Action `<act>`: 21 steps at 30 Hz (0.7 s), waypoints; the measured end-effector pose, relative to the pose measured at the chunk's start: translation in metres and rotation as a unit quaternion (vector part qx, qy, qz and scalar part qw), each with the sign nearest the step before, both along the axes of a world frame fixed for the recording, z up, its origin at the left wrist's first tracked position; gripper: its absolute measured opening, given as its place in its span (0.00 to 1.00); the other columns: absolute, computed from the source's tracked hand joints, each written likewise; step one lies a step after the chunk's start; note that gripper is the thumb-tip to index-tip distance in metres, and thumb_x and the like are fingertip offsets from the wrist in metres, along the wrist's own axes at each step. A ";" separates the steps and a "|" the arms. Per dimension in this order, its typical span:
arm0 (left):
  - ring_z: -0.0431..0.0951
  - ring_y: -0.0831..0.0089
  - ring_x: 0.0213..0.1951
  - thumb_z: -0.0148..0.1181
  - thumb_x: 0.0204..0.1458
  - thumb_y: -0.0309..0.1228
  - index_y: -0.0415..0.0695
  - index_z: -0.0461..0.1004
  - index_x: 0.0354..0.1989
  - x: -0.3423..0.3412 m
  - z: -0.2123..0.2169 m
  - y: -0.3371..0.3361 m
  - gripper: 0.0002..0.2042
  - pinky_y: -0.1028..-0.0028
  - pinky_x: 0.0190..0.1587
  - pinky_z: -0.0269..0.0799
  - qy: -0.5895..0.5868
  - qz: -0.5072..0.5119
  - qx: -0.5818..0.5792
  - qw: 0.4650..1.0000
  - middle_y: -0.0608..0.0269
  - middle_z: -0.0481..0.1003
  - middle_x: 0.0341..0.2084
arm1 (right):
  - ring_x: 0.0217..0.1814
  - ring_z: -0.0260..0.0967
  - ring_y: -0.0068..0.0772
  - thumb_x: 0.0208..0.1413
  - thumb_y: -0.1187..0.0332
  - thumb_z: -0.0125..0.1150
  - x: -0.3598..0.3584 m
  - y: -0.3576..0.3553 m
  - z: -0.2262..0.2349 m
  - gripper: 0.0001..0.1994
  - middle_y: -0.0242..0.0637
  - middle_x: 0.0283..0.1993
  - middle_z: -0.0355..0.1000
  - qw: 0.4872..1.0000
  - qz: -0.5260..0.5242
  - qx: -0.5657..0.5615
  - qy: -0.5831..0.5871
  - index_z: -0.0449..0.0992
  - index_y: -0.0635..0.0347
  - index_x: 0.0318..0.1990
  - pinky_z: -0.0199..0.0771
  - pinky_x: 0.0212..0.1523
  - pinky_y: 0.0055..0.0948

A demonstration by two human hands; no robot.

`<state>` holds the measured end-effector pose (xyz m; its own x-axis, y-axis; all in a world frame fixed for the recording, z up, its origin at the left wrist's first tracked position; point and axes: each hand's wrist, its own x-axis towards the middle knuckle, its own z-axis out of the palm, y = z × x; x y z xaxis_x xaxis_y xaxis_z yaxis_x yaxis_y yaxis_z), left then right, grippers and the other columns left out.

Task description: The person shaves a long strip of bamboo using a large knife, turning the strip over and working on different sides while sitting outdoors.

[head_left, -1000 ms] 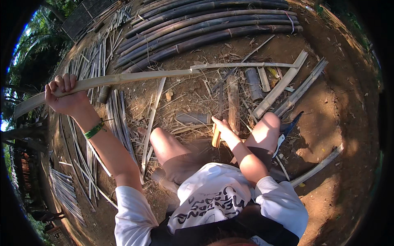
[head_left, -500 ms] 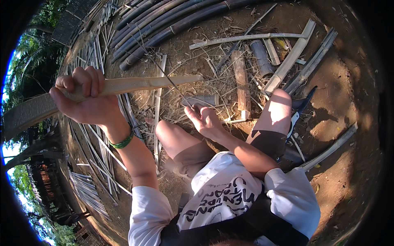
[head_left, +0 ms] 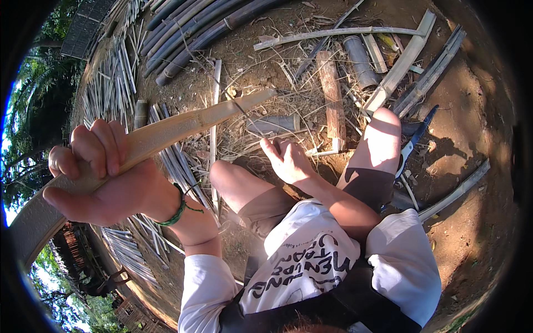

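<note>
My left hand (head_left: 97,172) is wrapped round a long pale split-bamboo strip (head_left: 177,129), held up off the ground. The strip runs from the left rim to a narrower end above the middle of the ground. Before my knees, my right hand (head_left: 290,160) is closed on the grip of a knife, its grip mostly hidden by the fingers. The knife's thin dark blade (head_left: 249,118) shows almost edge-on and meets the strip near its narrow end. Just beyond my right hand, a short dark bamboo piece (head_left: 272,123) lies on the shavings.
Bamboo poles (head_left: 205,30) lie at the back, with thin split strips (head_left: 114,77) at the left. A wooden block (head_left: 331,102), a bamboo tube (head_left: 361,62) and split lengths (head_left: 402,61) lie ahead. A saw (head_left: 416,139) with a white handle rests beside my right knee.
My left hand has come lower and nearer, so the strip now slants up toward its narrow end. The blade's crossing point sits slightly farther right on the picture. My right hand has shifted slightly right.
</note>
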<state>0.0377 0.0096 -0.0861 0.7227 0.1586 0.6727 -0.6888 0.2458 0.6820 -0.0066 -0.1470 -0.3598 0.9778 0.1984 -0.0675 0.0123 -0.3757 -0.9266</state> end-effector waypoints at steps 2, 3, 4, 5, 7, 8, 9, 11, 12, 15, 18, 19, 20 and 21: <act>0.52 0.81 0.14 0.53 0.54 0.52 0.53 0.62 0.21 -0.003 0.005 -0.003 0.19 0.81 0.19 0.48 0.005 0.019 -0.009 1.000 0.72 0.55 0.12 | 0.18 0.65 0.51 0.63 0.58 0.56 0.000 0.003 0.037 0.17 0.46 0.16 0.65 0.996 0.030 0.083 -0.011 0.71 0.63 0.28 0.66 0.22 0.41; 0.53 0.81 0.14 0.52 0.54 0.51 0.53 0.62 0.21 -0.004 0.006 -0.003 0.18 0.81 0.19 0.48 0.005 0.032 -0.003 0.999 0.72 0.55 0.12 | 0.17 0.65 0.51 0.63 0.58 0.56 0.001 0.007 0.033 0.17 0.46 0.16 0.65 0.991 0.024 0.115 -0.063 0.71 0.63 0.28 0.65 0.22 0.41; 0.53 0.81 0.14 0.52 0.54 0.51 0.53 0.62 0.21 0.001 0.005 -0.005 0.18 0.81 0.19 0.47 0.005 0.035 0.000 0.999 0.72 0.55 0.12 | 0.17 0.65 0.50 0.63 0.58 0.56 0.003 0.009 0.021 0.17 0.46 0.16 0.65 0.983 0.007 0.143 -0.115 0.71 0.63 0.29 0.64 0.21 0.41; 0.53 0.81 0.14 0.52 0.55 0.51 0.53 0.62 0.21 0.003 0.006 -0.005 0.18 0.81 0.19 0.47 0.004 0.042 0.004 0.999 0.72 0.55 0.12 | 0.18 0.67 0.52 0.62 0.52 0.55 0.006 0.008 0.001 0.20 0.47 0.16 0.67 0.994 -0.011 0.090 -0.066 0.72 0.61 0.28 0.66 0.20 0.43; 0.52 0.81 0.14 0.52 0.55 0.51 0.52 0.62 0.21 0.011 0.010 -0.003 0.18 0.81 0.19 0.47 0.002 -0.002 -0.007 1.000 0.72 0.54 0.12 | 0.17 0.69 0.53 0.61 0.43 0.53 0.020 0.009 -0.101 0.27 0.49 0.15 0.68 0.997 -0.069 -0.018 -0.008 0.74 0.62 0.26 0.67 0.17 0.44; 0.52 0.81 0.14 0.52 0.55 0.51 0.52 0.62 0.21 0.009 0.008 -0.001 0.18 0.81 0.19 0.47 0.004 -0.016 -0.013 1.000 0.72 0.54 0.12 | 0.17 0.70 0.51 0.60 0.39 0.50 0.029 0.002 -0.131 0.32 0.49 0.15 0.69 0.990 -0.093 -0.073 0.072 0.73 0.65 0.25 0.67 0.17 0.43; 0.52 0.81 0.14 0.52 0.54 0.51 0.52 0.62 0.21 0.006 0.007 -0.003 0.18 0.81 0.19 0.47 0.008 -0.002 -0.010 1.000 0.72 0.54 0.12 | 0.17 0.71 0.49 0.60 0.36 0.46 0.038 -0.008 -0.159 0.36 0.50 0.16 0.70 0.973 -0.111 -0.130 0.153 0.73 0.67 0.25 0.67 0.16 0.42; 0.52 0.81 0.14 0.52 0.54 0.50 0.52 0.62 0.21 0.002 0.006 -0.003 0.18 0.81 0.19 0.48 0.009 0.037 0.001 0.999 0.72 0.54 0.12 | 0.24 0.74 0.47 0.58 0.33 0.46 0.045 -0.007 -0.152 0.39 0.57 0.23 0.73 0.968 -0.105 -0.116 0.198 0.76 0.71 0.30 0.70 0.20 0.41; 0.53 0.82 0.15 0.52 0.55 0.51 0.53 0.62 0.22 0.005 0.004 -0.002 0.18 0.81 0.19 0.49 -0.001 0.028 0.013 1.000 0.72 0.55 0.13 | 0.26 0.75 0.46 0.57 0.33 0.46 0.047 -0.005 -0.139 0.40 0.58 0.25 0.74 0.964 -0.101 -0.112 0.220 0.76 0.72 0.32 0.71 0.21 0.41; 0.55 0.83 0.15 0.51 0.57 0.53 0.53 0.63 0.25 0.006 0.003 0.002 0.19 0.83 0.19 0.50 -0.012 -0.002 0.027 1.000 0.72 0.57 0.14 | 0.27 0.73 0.52 0.62 0.46 0.53 0.029 -0.003 -0.064 0.22 0.49 0.24 0.73 0.992 0.000 -0.123 -0.022 0.77 0.57 0.36 0.71 0.27 0.44; 0.55 0.83 0.15 0.51 0.58 0.53 0.52 0.63 0.25 0.007 0.005 0.007 0.19 0.83 0.19 0.50 -0.011 -0.027 0.017 0.999 0.71 0.57 0.14 | 0.25 0.71 0.55 0.61 0.50 0.56 0.023 -0.003 -0.043 0.18 0.46 0.21 0.70 0.996 0.024 0.073 -0.035 0.73 0.57 0.31 0.69 0.26 0.45; 0.54 0.83 0.15 0.51 0.57 0.53 0.52 0.63 0.25 0.012 0.005 0.006 0.19 0.83 0.18 0.49 -0.009 -0.039 0.008 0.999 0.71 0.57 0.14 | 0.25 0.70 0.55 0.60 0.51 0.58 0.025 -0.006 -0.066 0.18 0.47 0.20 0.69 0.995 0.010 0.079 -0.052 0.73 0.59 0.31 0.69 0.26 0.45; 0.54 0.83 0.15 0.51 0.57 0.53 0.52 0.63 0.25 0.010 0.008 0.006 0.19 0.83 0.18 0.49 -0.005 -0.043 0.002 0.999 0.71 0.56 0.14 | 0.27 0.73 0.53 0.61 0.44 0.52 0.029 -0.010 -0.093 0.26 0.48 0.22 0.73 1.000 0.008 0.014 0.018 0.74 0.63 0.32 0.71 0.28 0.45; 0.54 0.83 0.15 0.51 0.58 0.53 0.52 0.63 0.24 0.009 0.007 0.005 0.19 0.83 0.18 0.49 0.002 -0.020 0.008 1.000 0.71 0.56 0.13 | 0.28 0.74 0.53 0.61 0.39 0.47 0.040 -0.016 -0.130 0.31 0.51 0.25 0.75 0.985 -0.034 -0.055 0.160 0.75 0.66 0.33 0.73 0.29 0.46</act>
<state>0.0469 0.0150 -0.0792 0.7306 0.1197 0.6723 -0.6763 0.2625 0.6882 0.0331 -0.1627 -0.4900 0.9133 0.1081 -0.3926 -0.3032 -0.4634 -0.8327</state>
